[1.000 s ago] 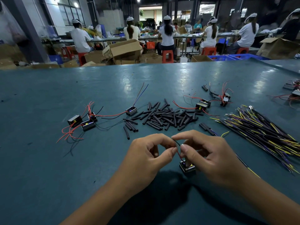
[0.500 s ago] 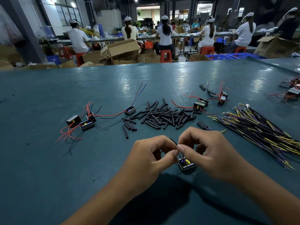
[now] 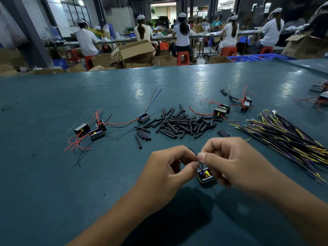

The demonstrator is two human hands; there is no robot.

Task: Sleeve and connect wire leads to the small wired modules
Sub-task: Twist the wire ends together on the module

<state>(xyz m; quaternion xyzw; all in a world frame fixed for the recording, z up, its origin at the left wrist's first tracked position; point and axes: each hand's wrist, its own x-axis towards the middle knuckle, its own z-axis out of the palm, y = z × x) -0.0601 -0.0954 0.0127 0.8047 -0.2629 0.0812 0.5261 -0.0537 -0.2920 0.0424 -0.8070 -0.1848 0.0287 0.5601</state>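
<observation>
A small black wired module [image 3: 205, 176] with yellow and blue parts hangs just above the teal table [image 3: 53, 174], below my fingertips. My left hand [image 3: 165, 171] and my right hand [image 3: 230, 162] meet above it, each pinching the thin red and black leads [image 3: 193, 152] that rise from the module. A heap of black sleeve tubes [image 3: 181, 124] lies behind my hands. At the right lies a bundle of purple and yellow wire leads [image 3: 287, 135]. More modules with red wires sit at the left [image 3: 90, 131], at the centre [image 3: 143, 118] and at the back right [image 3: 221, 110].
Further modules lie at the table's right edge [image 3: 321, 95]. Beyond the table's far edge stand cardboard boxes [image 3: 134, 50], red stools and blue crates, with several people seated at a long bench.
My hands have drawn slightly closer together and the module has shifted a little under my right fingers. The leads are pinched tighter between the fingertips.
</observation>
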